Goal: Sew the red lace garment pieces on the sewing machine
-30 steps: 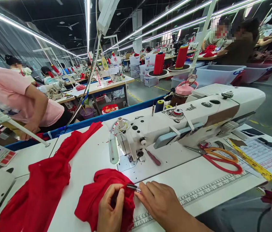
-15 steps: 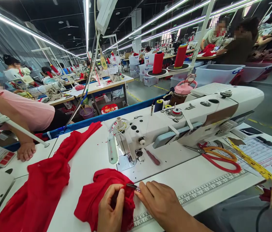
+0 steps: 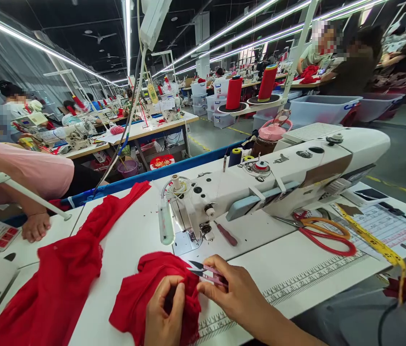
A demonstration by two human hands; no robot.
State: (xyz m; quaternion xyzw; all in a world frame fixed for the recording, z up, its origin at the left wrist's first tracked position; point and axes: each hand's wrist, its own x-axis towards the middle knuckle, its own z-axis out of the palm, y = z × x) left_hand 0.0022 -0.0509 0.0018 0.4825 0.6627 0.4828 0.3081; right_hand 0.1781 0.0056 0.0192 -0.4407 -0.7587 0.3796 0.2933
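A bunched piece of red fabric (image 3: pixel 141 298) lies on the white sewing table in front of the machine needle. My left hand (image 3: pixel 166 307) pinches an edge of this fabric between thumb and fingertips. Just to its right, my right hand (image 3: pixel 227 293) grips pink-handled thread snips (image 3: pixel 208 273). Their dark blades stand apart and point left, close to the pinched edge. I cannot tell whether the blades touch the cloth. A longer red lace-edged piece (image 3: pixel 69 269) is spread over the table at the left.
Behind my hands stands a white sewing machine (image 3: pixel 278 178). A dark-handled tool (image 3: pixel 227 234) lies beneath its arm. Orange and red scissors (image 3: pixel 323 233), a yellow tape measure (image 3: pixel 372 240) and papers lie right. A co-worker's hand (image 3: pixel 36 227) rests on the table at left.
The snips have turned in my right hand, and their blades now show spread apart beside the fabric edge. My left hand keeps its pinch. The view has shifted slightly.
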